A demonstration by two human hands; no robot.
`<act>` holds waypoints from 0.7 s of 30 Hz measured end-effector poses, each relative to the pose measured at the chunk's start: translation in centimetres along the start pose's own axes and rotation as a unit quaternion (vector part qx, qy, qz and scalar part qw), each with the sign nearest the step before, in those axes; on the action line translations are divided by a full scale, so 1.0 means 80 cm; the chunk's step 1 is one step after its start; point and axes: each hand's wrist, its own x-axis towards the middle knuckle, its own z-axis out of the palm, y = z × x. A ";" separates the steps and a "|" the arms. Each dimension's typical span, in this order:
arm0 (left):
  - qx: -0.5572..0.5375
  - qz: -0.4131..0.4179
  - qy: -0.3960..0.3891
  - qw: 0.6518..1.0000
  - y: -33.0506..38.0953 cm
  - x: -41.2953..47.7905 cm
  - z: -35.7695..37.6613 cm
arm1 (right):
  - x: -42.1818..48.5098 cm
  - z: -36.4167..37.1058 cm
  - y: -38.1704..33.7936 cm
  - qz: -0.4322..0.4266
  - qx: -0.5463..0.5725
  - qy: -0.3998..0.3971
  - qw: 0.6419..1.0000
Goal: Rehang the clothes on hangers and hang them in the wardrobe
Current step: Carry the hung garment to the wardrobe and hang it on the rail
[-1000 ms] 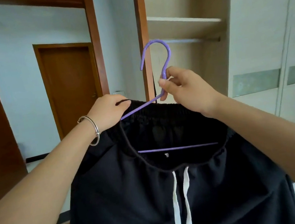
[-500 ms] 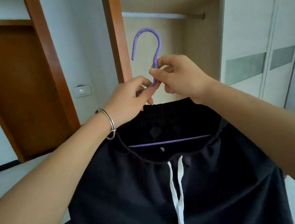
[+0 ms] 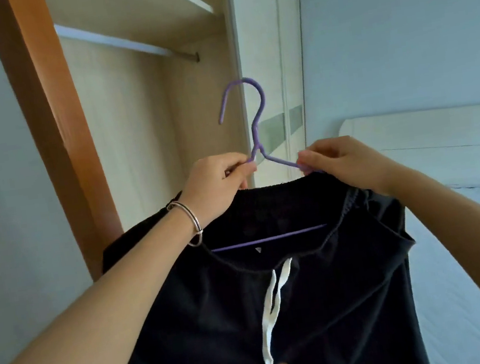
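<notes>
- Head cam: left hand (image 3: pixel 217 182) is curled round the purple hanger (image 3: pixel 255 131) right by the neck. The right hand (image 3: pixel 341 164) pinches its right shoulder where the waistband covers it.
- The black shorts (image 3: pixel 312 310) are threaded on the hanger, held up in front of the open wardrobe (image 3: pixel 131 120), below and right of the rail (image 3: pixel 127 45).
- Imo the waistband looks bunched on the right, so even it out first. Then hold by the neck and lift the hook up-left over the rail.
</notes>
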 end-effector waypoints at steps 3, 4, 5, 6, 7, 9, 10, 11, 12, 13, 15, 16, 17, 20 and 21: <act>-0.024 0.022 -0.023 0.999 -0.017 0.034 0.024 | -0.006 -0.012 0.023 0.048 -0.052 -0.014 0.997; -0.029 0.026 -0.023 0.999 -0.024 0.046 0.030 | -0.006 -0.017 0.030 0.051 -0.059 -0.014 0.997; -0.032 0.030 -0.017 0.999 -0.032 0.060 0.038 | -0.005 -0.022 0.039 0.054 -0.059 -0.006 0.997; -0.035 0.033 -0.009 0.999 -0.039 0.073 0.044 | -0.004 -0.027 0.046 0.059 -0.054 0.007 0.997; -0.036 0.038 -0.001 0.999 -0.044 0.086 0.049 | -0.001 -0.032 0.053 0.064 -0.047 0.019 0.997; -0.034 0.053 0.009 0.998 -0.052 0.113 0.058 | 0.008 -0.041 0.063 0.053 -0.055 0.021 0.997; -0.034 0.060 0.010 0.998 -0.054 0.126 0.063 | 0.015 -0.044 0.069 0.044 -0.066 0.015 0.997; -0.033 0.066 0.009 0.997 -0.057 0.139 0.067 | 0.021 -0.047 0.074 0.040 -0.075 0.013 0.996; -0.032 0.074 0.009 0.997 -0.058 0.152 0.072 | 0.029 -0.050 0.077 0.037 -0.078 0.019 0.996; -0.032 0.083 0.012 0.996 -0.060 0.167 0.076 | 0.039 -0.053 0.081 0.029 -0.079 0.038 0.996; -0.039 0.096 0.026 0.994 -0.063 0.195 0.081 | 0.063 -0.057 0.089 0.016 -0.099 0.106 0.989; -0.043 0.102 0.035 0.993 -0.064 0.209 0.081 | 0.076 -0.059 0.090 0.011 -0.115 0.145 0.983; -0.044 0.106 0.045 0.992 -0.065 0.222 0.080 | 0.090 -0.059 0.089 0.004 -0.127 0.181 0.975; -0.028 0.113 0.076 0.990 -0.080 0.258 0.073 | 0.131 -0.054 0.084 -0.020 -0.112 0.252 0.961; -0.018 0.117 0.086 0.989 -0.087 0.267 0.071 | 0.145 -0.051 0.081 -0.026 -0.105 0.265 0.958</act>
